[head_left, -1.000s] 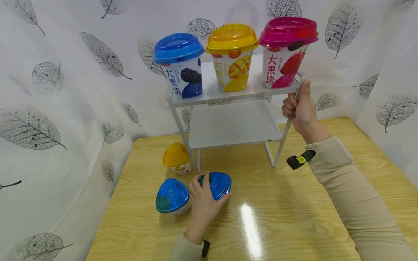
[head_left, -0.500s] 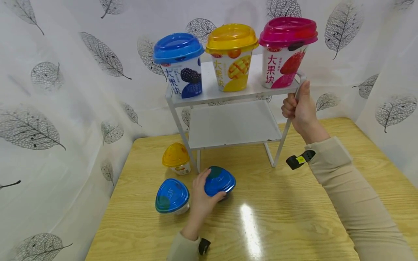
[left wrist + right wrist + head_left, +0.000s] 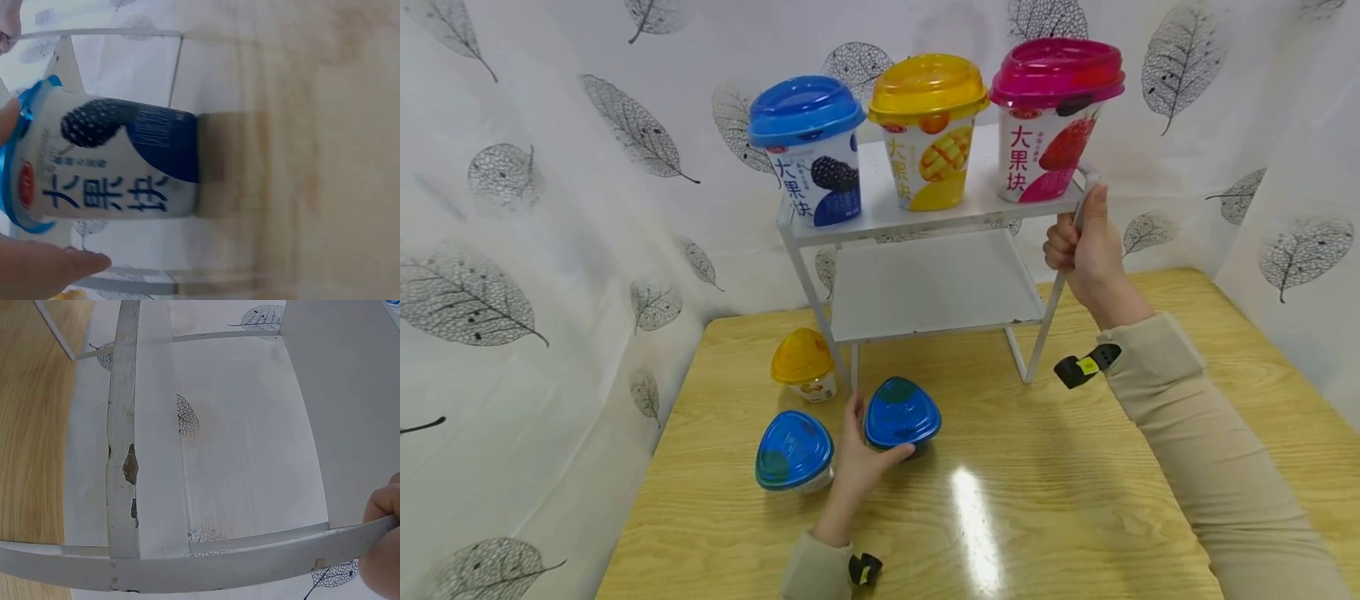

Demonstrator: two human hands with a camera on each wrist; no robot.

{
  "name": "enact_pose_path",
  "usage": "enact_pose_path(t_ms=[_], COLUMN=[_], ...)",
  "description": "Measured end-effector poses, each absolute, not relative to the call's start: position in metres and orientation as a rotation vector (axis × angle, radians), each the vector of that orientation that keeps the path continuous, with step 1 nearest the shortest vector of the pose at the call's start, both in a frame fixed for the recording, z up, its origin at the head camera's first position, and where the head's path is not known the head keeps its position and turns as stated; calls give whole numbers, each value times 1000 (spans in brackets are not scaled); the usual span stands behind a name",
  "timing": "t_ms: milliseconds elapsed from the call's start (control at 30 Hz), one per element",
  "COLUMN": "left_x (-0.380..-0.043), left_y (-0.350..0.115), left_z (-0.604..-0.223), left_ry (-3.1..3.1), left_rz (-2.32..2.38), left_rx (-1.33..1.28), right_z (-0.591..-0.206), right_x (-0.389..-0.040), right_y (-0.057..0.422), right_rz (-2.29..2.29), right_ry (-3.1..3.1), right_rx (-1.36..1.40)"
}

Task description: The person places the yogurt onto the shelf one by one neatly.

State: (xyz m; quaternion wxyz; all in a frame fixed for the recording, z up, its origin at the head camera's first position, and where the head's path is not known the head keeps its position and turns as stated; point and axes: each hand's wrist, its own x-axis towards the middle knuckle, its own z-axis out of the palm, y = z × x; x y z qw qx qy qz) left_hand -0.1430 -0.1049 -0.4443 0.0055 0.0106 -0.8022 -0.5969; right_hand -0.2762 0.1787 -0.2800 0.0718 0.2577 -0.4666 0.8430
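Note:
My left hand (image 3: 856,467) is beside a blue-lidded yogurt cup (image 3: 901,412) standing upright on the table in front of the shelf. Its fingers and thumb are spread along the near left side of the lid. In the left wrist view the same cup (image 3: 125,162) shows a blackberry print; the thumb is close to the lid's edge and a finger (image 3: 56,265) lies apart from it. My right hand (image 3: 1093,254) grips the right frame of a white two-tier shelf (image 3: 936,283) near its top corner. The right wrist view shows part of that hand on the metal frame (image 3: 219,572).
On the upper tier stand a blue-lidded cup (image 3: 811,154), a yellow-lidded cup (image 3: 928,133) and a pink-lidded cup (image 3: 1056,121). Left of my left hand is another blue-lidded cup (image 3: 795,452). A small yellow-lidded cup (image 3: 805,367) stands by the shelf's left leg. Leaf-patterned curtain surrounds the wooden table (image 3: 1037,492).
The blue-lidded cup has turned and shifted slightly right and back. My left hand has drawn left off its lid, fingers now spread beside it. The right hand stays on the shelf frame.

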Motion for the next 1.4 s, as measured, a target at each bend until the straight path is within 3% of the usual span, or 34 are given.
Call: enact_pose_path(t_ms=[367, 1400], left_x=[-155, -159], left_y=[-112, -105], left_z=[-468, -471], left_ry=[-2521, -2491], left_rz=[-2012, -2049], left_rx=[-41, 45], right_z=[-278, -279], right_x=[-277, -275], right_y=[178, 178], right_rz=[2536, 2491], right_ry=[-1397, -1451], right_rx=[775, 763])
